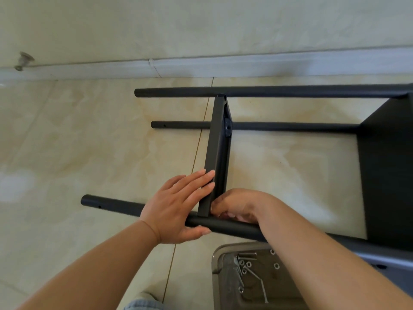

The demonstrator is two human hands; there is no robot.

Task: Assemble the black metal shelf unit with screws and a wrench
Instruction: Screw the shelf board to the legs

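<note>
- The black metal shelf unit (290, 126) is lying on its side on the glossy cream tiled floor (89, 142), its long round black tubular legs (268, 91) running parallel to the white skirting board (201, 66).
- The left hand (178, 209) is lying with straight fingers flat against the narrow black sheet-metal shelf panel (218, 148), steadying it where it is meeting the nearest black tube leg (223, 227), while the thumb is reaching under that leg.
- The right hand (237, 204) is curling its fingers in at the joint on the panel's other side; it is probably seating a screw, though whatever it is pinching is being hidden by the hand itself.
- To do this step well, the person should be keeping the panel square to the leg and its bracket hole lined up with the leg's hole, starting the screw by finger before any wrench is being used.
- The tubes are showing a matte, powder-coated look with small drilled holes near their open ends; the panel is folded at its edges.
- A dull grey metal tray (218, 260) is sitting just beside the right forearm, holding shiny long silver screws (262, 287) and small ring-shaped washers (276, 265).
</note>
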